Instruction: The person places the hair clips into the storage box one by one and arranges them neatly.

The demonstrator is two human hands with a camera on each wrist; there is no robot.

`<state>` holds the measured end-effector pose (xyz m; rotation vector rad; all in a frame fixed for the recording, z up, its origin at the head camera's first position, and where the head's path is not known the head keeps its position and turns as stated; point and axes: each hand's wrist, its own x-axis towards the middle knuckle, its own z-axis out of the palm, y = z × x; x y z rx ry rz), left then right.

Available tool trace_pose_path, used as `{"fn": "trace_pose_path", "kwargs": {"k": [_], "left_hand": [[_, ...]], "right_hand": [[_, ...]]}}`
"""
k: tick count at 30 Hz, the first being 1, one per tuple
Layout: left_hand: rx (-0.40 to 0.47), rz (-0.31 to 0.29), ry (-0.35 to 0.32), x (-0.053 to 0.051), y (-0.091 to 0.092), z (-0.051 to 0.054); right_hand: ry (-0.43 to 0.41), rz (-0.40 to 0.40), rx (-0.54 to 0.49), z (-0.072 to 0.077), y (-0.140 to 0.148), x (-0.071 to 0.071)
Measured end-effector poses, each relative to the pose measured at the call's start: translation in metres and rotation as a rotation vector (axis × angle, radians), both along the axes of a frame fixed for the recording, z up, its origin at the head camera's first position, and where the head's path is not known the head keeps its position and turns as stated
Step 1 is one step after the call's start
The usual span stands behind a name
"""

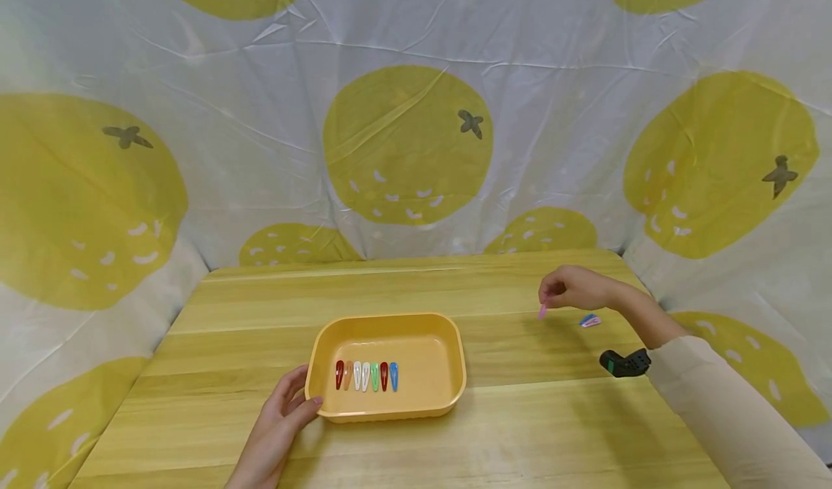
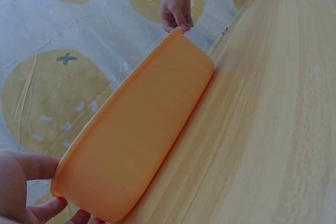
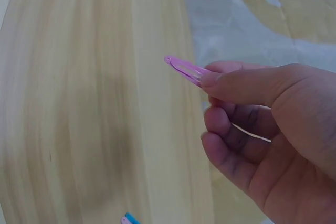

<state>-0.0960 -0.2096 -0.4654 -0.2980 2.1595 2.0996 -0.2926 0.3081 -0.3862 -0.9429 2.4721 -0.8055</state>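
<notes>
Between thumb and forefinger, my right hand (image 1: 575,288) pinches a pink snap hair clip (image 3: 186,70), held above the table right of the tray. My left hand (image 1: 281,415) grips the left end of a yellow-orange plastic tray (image 1: 451,359), thumb at the rim and fingers along the outer wall. Inside the tray lies a row of several hair clips: a dark red one (image 1: 339,375) at the left, then orange, white, green and red ones, with a blue one (image 1: 393,377) at the right end. A blue clip and a pink clip (image 1: 591,321) lie together on the table below my right wrist.
The wooden table (image 1: 520,431) carries the tray. Behind it and at both sides hangs a white cloth (image 1: 260,164) with yellow fruit prints. A black device (image 1: 624,363) is at the right wrist, over the table.
</notes>
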Motion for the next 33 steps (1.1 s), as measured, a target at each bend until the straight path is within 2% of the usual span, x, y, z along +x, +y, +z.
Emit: {"fn": "trace_pose_path", "kwargs": {"k": [15, 21, 27, 33], "left_hand": [[0.001, -0.004, 0.004, -0.001, -0.001, 0.000], [0.003, -0.005, 0.004, -0.002, -0.001, -0.002], [0.007, -0.006, 0.004, -0.001, -0.001, -0.001], [0.008, -0.008, -0.001, -0.002, -0.001, 0.000]], "right_hand": [[-0.003, 0.122, 0.014, 0.004, -0.034, -0.009], [0.016, 0.155, 0.018, 0.007, -0.047, -0.008], [0.021, 0.168, 0.065, 0.011, -0.059, -0.009], [-0.018, 0.194, 0.084, 0.012, -0.069, -0.011]]}}
